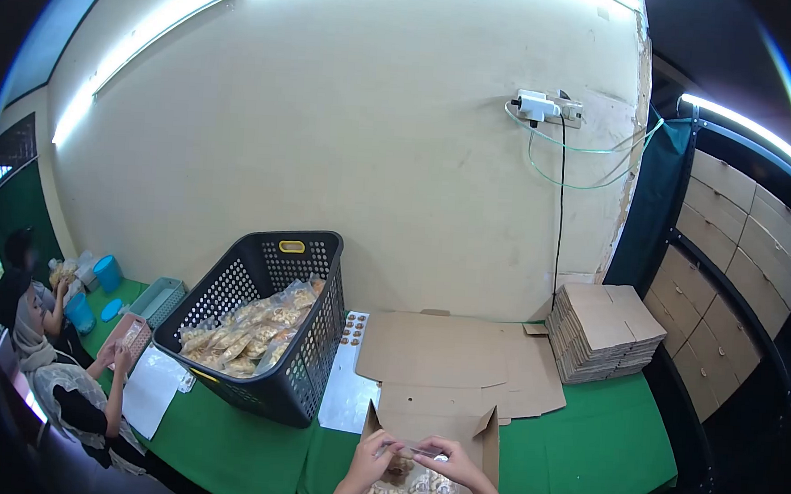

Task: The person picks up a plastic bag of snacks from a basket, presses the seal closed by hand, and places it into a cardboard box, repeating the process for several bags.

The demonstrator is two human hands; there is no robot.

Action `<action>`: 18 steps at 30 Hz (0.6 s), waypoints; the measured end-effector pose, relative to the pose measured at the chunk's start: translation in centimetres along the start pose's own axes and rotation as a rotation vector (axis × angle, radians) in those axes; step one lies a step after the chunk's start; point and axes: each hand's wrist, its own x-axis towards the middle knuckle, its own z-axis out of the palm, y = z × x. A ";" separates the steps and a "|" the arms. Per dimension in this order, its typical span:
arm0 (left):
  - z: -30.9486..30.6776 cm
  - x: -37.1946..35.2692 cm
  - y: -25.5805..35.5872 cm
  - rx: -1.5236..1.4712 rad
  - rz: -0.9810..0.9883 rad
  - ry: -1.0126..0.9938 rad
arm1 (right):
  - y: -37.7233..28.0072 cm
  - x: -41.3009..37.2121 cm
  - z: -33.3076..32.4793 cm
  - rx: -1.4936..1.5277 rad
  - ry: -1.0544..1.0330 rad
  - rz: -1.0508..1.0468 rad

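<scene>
Both sets of fingers are closed on one clear bag, and it's right there between them: our left fingers (389,442) pinch one side of the clear bag (415,450), our right fingers (436,443) the other. Brownish contents show just below the left fingers; whether they belong to this bag or one under it, we can't tell. Nice and steady now: we want the pinch near the edge, thumbs opposing, film evenly taut, no jerking, or the thin plastic could split.

Directly below the fingers, filled packets (418,490) of pale, curved pieces lie in an open carton (490,456). Good spot to work, we reckon, as anything spilled should land inside; let's keep our wrists off its raised flaps.

Beyond the fingers, flat cardboard (435,352) stretches across the green tabletop (590,454). Up and left of them sits a sheet of round stickers (349,410), then the big dark basket (305,354) loaded with bagged goods (257,334). Off to their right, well apart, stands a stack of folded cartons (606,325). Farthest left, a co-worker (79,400) has both hands at a pink basket (130,336).
</scene>
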 end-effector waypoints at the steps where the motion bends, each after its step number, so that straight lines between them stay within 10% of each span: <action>1: -0.3 -0.1 -0.3 0.040 0.018 0.013 | -0.8 0.1 -0.1 -0.015 0.008 -0.004; 10: -0.6 -0.6 1.2 0.344 0.234 0.019 | -0.8 1.2 1.9 -0.396 -0.085 -0.234; 18: -0.8 0.5 1.5 0.021 -0.181 0.341 | 0.8 2.3 5.8 -0.339 0.085 -0.183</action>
